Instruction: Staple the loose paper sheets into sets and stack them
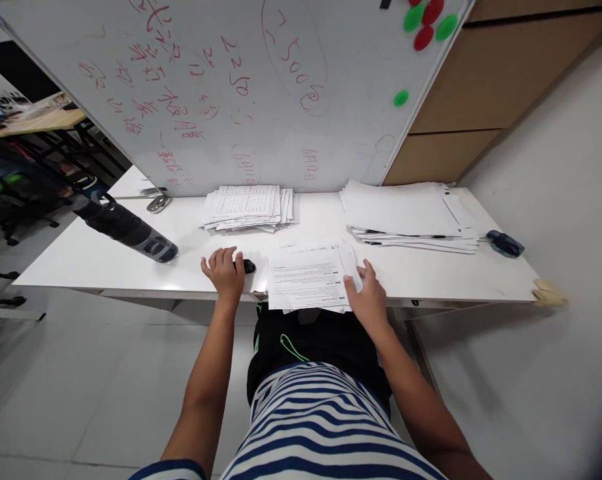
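Note:
Printed sheets of paper [305, 277] lie in a loose stack at the table's front edge, slightly overhanging it. My right hand [368, 297] grips their right edge, thumb on top and fingers curled beside the sheets. To the left, my left hand [224, 273] rests palm down over the table with its fingers apart. Its thumb meets the left end of a small black object [249, 267], whose kind I cannot make out because part of it is hidden.
Behind stand a paper pile [245, 207] and a larger pile [401, 213]. A dark bottle [125, 230] and a grey mouse-like object [158, 203] are left; a dark blue object [504, 243] is right. The whiteboard [351, 140] rises behind the white table [315, 203].

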Tool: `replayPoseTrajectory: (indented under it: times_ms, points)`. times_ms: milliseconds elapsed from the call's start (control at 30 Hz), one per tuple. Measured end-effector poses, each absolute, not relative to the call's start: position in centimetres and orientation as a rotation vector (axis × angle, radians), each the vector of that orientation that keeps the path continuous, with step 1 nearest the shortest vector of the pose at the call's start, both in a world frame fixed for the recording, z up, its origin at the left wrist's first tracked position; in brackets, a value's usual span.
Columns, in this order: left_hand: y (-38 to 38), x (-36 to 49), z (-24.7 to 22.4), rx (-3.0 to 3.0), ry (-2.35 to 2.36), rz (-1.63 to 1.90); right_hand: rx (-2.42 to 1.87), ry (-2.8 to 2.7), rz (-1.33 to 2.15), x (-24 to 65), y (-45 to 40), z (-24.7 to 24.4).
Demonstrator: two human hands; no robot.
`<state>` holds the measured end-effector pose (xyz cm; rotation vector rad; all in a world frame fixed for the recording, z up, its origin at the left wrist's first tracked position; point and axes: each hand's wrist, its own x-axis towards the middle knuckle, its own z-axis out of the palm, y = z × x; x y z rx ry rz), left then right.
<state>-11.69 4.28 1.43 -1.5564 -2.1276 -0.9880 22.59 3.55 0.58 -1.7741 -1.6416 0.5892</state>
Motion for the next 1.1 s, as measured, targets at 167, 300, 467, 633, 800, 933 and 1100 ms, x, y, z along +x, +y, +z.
replayPoseTrajectory:
  times_ms: [167,300,467,633,800,933,1100]
  points:
    - [1.0,-7.5,1.8,-2.009,-1.980,-1.271,-1.719,-1.558,0.601,23.0,3.0,-0.1]
    - [-0.2,-4.6,2.0,-2.117,-2.359,-1.499,-1.734,-1.550,0.617,22.9,3.3,-0.6]
    - [0.2,-2.7,2.6,-1.955,-2.847,-1.741,-1.702,-1.632,0.691,21.9,2.7,-1.1]
    - [0.0,-1.9,3.5,-1.975,-2.915,-1.742,-1.667,-1.639,0.714,21.6,2.1,-1.3]
    - [0.4,-2.9,4.0,-1.971,-2.969,-1.728,-1.664,-1.602,0.698,22.7,3.0,-0.6]
    - [1.5,-4.1,4.4,-2.010,-2.814,-1.703,-1.650,-1.604,0.566,24.2,4.5,-0.6]
    - [4.3,-5.6,5.6,-2.066,-2.588,-1.658,-1.644,-1.656,0.287,25.3,6.9,-2.3]
